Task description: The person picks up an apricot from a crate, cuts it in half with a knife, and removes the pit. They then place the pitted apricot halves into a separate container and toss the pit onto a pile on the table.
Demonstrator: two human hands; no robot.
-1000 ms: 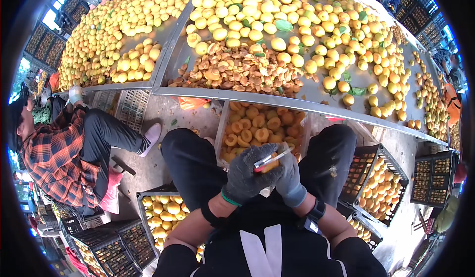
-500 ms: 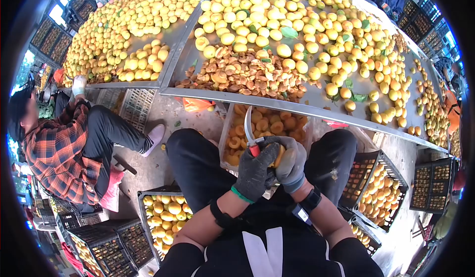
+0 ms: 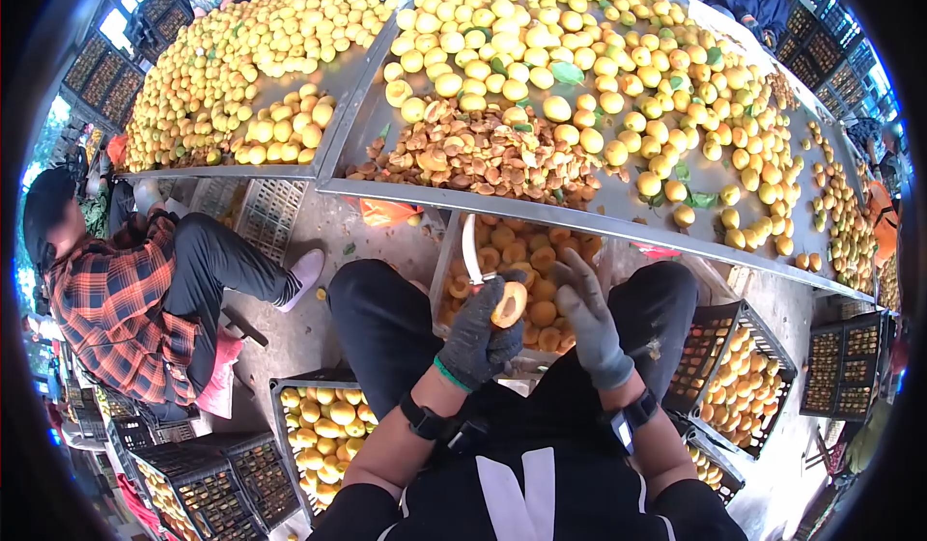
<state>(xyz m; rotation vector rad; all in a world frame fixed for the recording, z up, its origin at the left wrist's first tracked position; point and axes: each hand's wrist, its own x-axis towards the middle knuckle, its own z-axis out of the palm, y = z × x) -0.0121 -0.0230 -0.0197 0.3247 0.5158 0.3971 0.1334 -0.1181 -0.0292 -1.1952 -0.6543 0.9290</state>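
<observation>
My left hand (image 3: 471,343), in a dark grey glove, is closed around a curved knife (image 3: 470,251) with its blade pointing up. The same hand also holds a cut apricot half (image 3: 510,303), its hollow face turned up. To the right, my right hand (image 3: 596,333), in a lighter grey glove, is apart from the fruit with its fingers spread and nothing visible in them. Beneath both hands, between my knees, a crate holds many apricot halves (image 3: 541,251).
A metal table edge (image 3: 463,200) runs in front, with whole apricots (image 3: 541,43) and a pile of brownish pieces (image 3: 483,150) on top. Black crates of apricots (image 3: 328,420) stand at both sides. A person in a plaid shirt (image 3: 126,299) sits at left.
My hands, together around the fruit before, are now apart. My right hand has moved right and opened. The apricot half now shows its cut face in my left hand.
</observation>
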